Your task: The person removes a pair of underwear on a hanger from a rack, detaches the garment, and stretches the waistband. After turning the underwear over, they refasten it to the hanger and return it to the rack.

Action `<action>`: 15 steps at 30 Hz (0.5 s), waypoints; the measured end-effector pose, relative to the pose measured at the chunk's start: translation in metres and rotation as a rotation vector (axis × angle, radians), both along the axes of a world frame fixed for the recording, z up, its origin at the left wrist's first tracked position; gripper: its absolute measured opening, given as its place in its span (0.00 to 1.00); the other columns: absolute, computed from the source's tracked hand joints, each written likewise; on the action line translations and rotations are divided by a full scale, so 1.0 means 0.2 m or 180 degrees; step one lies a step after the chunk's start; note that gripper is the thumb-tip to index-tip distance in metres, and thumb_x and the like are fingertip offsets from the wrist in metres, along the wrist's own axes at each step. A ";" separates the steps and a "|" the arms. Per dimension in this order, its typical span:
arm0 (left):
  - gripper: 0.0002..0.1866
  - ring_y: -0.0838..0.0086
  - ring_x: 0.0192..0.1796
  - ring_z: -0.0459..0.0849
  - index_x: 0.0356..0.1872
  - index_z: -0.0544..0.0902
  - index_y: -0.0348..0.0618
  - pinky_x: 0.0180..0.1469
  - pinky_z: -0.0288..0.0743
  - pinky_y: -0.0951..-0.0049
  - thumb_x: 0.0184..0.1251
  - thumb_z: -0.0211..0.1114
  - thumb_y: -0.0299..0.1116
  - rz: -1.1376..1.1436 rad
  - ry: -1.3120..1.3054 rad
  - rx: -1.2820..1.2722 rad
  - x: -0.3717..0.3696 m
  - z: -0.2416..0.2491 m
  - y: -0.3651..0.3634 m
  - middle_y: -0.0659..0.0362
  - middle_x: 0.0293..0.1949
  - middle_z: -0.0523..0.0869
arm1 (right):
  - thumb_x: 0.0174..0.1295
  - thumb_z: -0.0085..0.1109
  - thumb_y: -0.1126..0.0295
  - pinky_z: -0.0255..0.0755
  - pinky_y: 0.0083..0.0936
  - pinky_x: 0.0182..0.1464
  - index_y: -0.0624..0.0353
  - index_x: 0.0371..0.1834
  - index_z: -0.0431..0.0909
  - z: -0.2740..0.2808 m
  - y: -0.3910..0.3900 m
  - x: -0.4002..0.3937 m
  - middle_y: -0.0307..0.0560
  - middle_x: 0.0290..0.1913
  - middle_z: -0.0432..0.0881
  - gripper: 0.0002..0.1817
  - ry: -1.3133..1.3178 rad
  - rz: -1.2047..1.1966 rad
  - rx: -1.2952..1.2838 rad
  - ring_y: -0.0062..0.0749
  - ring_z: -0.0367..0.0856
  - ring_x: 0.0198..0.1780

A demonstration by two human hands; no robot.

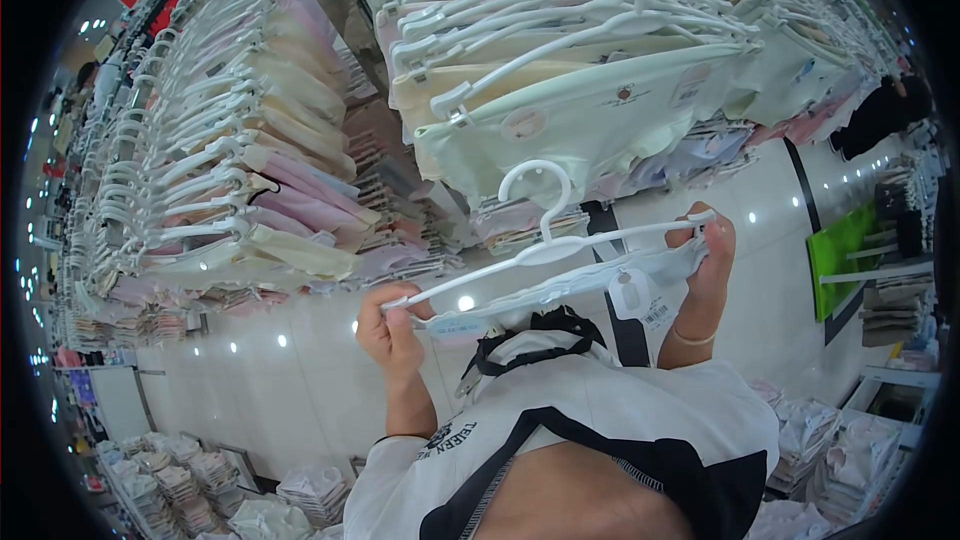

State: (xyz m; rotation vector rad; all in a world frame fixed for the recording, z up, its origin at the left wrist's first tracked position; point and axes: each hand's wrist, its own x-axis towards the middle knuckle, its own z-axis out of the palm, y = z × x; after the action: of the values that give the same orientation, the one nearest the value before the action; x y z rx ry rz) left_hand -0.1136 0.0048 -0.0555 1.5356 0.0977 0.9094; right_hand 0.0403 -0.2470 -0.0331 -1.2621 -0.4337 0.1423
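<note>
Hanger [548, 245] up in front of me, white plastic, hook on top, and I've got it by both ends. Left hand [388, 332] is pinched shut on the left tip, fingers curled round the arm and the cloth edge there; right hand [708, 258] is clamped on the right tip, thumb and fingers closed over it. Strung beneath the bar is a small pale garment [560, 285], stretched flat between my hands, with a tag [632, 292] dangling near the right side, barcode showing. So the hanger sits in mid-air, level with the lowest row of the rack [560, 90], just below a cream piece already hanging there. More racks [230, 180] run off to my left, packed with white hangers and pastel clothes; folded stacks [170, 485] lie low at the left, over the glossy white floor [300, 380]. By my reckoning I'm at the seating step, getting the garment's shoulders onto the hanger ends and pulling it straight. Next move, as I judge it, wants both corners settled evenly, then one hand freed to take the hook and find a gap on the rail.
</note>
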 end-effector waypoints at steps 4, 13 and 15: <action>0.13 0.77 0.16 0.68 0.27 0.68 0.34 0.19 0.62 0.79 0.53 0.49 0.37 -0.0165 -0.0393 0.0412 0.03 0.01 -0.01 0.56 0.16 0.72 | 0.53 0.39 0.61 0.50 0.12 0.14 0.58 0.12 0.59 0.03 0.05 0.01 0.37 0.11 0.61 0.16 0.0250 -0.0728 -0.0299 0.15 0.57 0.13; 0.17 0.70 0.30 0.73 0.38 0.65 0.34 0.34 0.65 0.77 0.47 0.55 0.31 -0.0333 0.0011 0.0280 0.11 0.03 -0.16 0.55 0.21 0.75 | 0.54 0.37 0.62 0.49 0.11 0.16 0.54 0.14 0.58 0.06 -0.10 0.16 0.33 0.13 0.58 0.14 0.0293 -0.1358 0.1157 0.14 0.54 0.14; 0.18 0.70 0.32 0.74 0.39 0.65 0.34 0.37 0.64 0.76 0.45 0.56 0.28 -0.0630 0.0305 0.0277 0.13 0.03 -0.17 0.54 0.23 0.75 | 0.54 0.37 0.62 0.50 0.11 0.16 0.54 0.14 0.58 0.08 -0.17 0.21 0.32 0.13 0.58 0.14 0.0255 -0.1303 0.1543 0.14 0.53 0.15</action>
State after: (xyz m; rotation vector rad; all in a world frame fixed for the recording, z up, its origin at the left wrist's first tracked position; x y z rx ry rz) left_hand -0.0882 -0.0289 -0.0490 1.6379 -0.0256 0.6911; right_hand 0.0826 -0.2800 -0.0174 -0.8399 -0.1200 -0.2476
